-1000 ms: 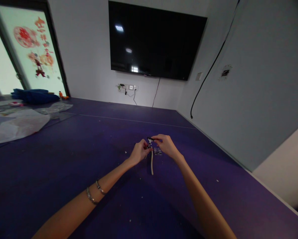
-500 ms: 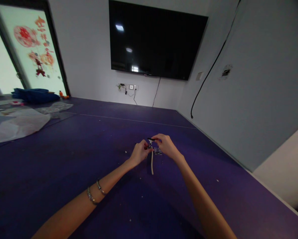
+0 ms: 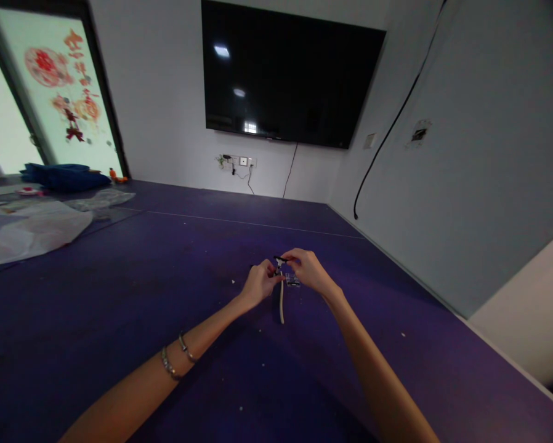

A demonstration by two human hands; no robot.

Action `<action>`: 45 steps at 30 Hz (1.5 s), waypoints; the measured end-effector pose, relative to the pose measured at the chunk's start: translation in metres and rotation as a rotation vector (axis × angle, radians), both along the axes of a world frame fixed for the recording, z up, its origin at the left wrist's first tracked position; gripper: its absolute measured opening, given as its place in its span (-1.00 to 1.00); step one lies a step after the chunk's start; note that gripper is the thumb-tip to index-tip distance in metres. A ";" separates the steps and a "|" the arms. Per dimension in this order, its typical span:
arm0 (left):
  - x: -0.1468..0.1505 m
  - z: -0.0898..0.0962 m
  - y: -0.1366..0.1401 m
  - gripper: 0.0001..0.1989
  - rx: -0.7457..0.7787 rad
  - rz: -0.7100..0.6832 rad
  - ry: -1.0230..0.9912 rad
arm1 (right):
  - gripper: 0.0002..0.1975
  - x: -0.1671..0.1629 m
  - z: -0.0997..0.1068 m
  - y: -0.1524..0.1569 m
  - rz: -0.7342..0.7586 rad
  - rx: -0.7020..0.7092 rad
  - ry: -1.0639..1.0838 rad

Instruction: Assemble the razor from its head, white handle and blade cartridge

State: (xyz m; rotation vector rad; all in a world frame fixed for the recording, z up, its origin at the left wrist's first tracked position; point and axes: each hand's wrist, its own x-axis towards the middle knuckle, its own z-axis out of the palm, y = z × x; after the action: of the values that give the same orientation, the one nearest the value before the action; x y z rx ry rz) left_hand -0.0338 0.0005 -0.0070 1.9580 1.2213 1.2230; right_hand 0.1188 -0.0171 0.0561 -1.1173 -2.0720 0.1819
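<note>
Ahead of me, my left hand (image 3: 258,282) pinches a small dark-and-white part (image 3: 279,266) from the left. A short white cable-like strip (image 3: 282,304) hangs or lies below those fingertips, its lower end toward me; its upper end is hidden there. From the right, the fingers of my right hand (image 3: 308,269) are closed on a small thin black piece (image 3: 279,258) at the top of that part. Just under the right hand is a small clear, patterned plastic piece (image 3: 293,280). The parts are too small for me to tell their exact kind.
The purple surface (image 3: 175,320) carries scattered white bits. Thin plastic sheeting (image 3: 40,231) and a dark blue cloth bundle (image 3: 66,177) lie at the far left. A black cable (image 3: 387,135) hangs along the right wall; a television (image 3: 290,74) is mounted ahead.
Almost nothing differs. Both hands keep their pinch at the same spot, with at most a tiny shift of the view and the white strip.
</note>
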 end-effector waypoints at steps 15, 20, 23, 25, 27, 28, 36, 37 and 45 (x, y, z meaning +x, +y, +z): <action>-0.011 0.009 0.013 -0.84 0.028 -0.058 -0.207 | -0.74 0.013 0.000 0.005 0.002 -0.109 0.215; -0.019 0.028 0.016 -0.81 -0.049 -0.120 -0.324 | -0.72 0.016 -0.009 0.012 -0.105 -0.243 0.295; -0.023 0.036 0.015 -0.75 -0.142 -0.156 -0.370 | -0.74 0.007 -0.015 0.011 -0.041 -0.282 0.186; -0.023 0.039 0.013 -0.74 -0.201 -0.183 -0.406 | -0.74 -0.004 -0.018 0.008 0.032 -0.297 0.118; -0.023 0.040 0.011 -0.74 -0.259 -0.216 -0.436 | -0.74 -0.015 -0.020 0.005 0.069 -0.285 0.072; -0.022 0.040 0.010 -0.74 -0.286 -0.234 -0.447 | -0.74 -0.020 -0.022 0.004 0.066 -0.265 0.055; -0.031 0.038 0.019 -0.69 -0.433 -0.109 -0.196 | -0.65 -0.031 -0.042 0.008 -0.236 -0.188 -0.013; -0.034 0.038 0.021 -0.67 -0.460 -0.064 -0.171 | -0.63 -0.031 -0.046 0.008 -0.297 -0.230 -0.045; -0.047 0.039 0.029 -0.66 -0.549 0.013 -0.127 | -0.65 -0.039 -0.069 0.003 -0.486 -0.460 -0.329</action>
State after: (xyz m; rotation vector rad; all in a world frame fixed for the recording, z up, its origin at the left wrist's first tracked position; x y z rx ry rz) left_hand -0.0803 0.0299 0.0320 1.4508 1.3312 0.8783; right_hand 0.0799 -0.0137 -0.0133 -2.0119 -2.0110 0.2544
